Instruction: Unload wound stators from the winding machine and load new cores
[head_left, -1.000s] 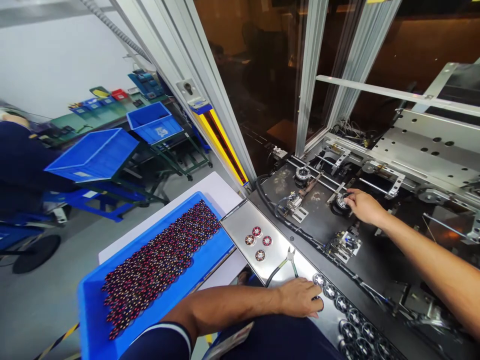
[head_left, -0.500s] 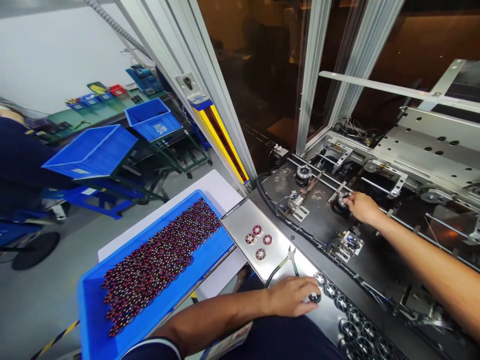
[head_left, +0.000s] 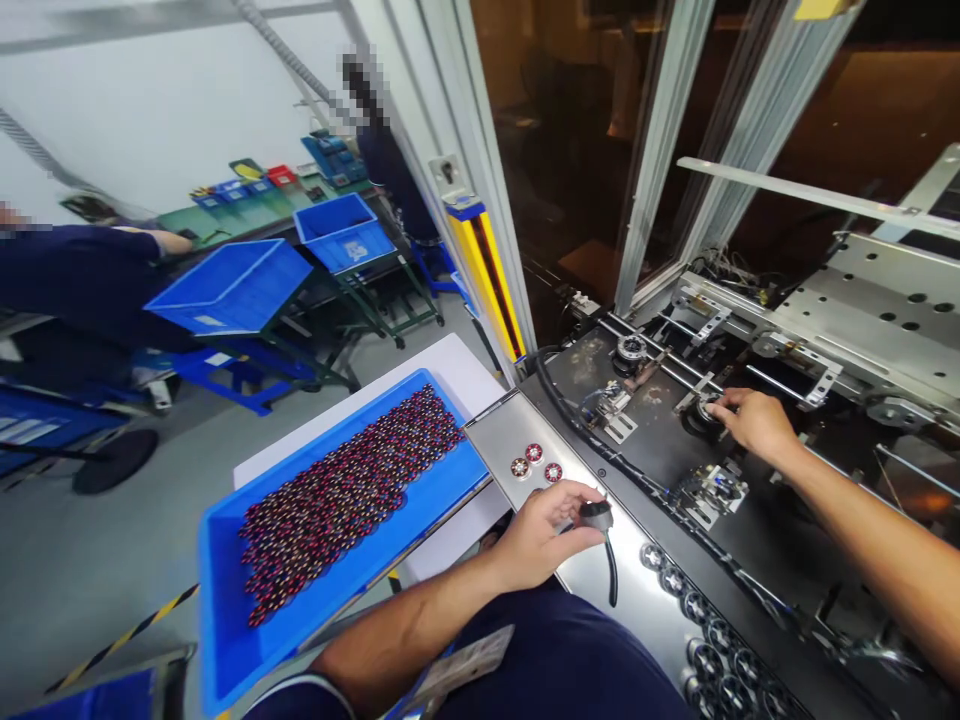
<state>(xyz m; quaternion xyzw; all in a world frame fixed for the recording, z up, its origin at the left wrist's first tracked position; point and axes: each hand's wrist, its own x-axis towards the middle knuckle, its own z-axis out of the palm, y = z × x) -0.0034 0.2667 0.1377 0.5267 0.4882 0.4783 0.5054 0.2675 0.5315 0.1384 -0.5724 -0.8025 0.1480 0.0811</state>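
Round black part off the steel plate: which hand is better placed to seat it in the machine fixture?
Left, probably. The left hand already pinches the round black part above the steel plate. The right hand is occupied, fingers on the part in the fixture.

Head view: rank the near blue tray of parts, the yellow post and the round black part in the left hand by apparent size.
1. Blue tray, largest.
2. Yellow post; it stands farther off, so its true size is unsure.
3. Round black part held by the left hand, smallest.
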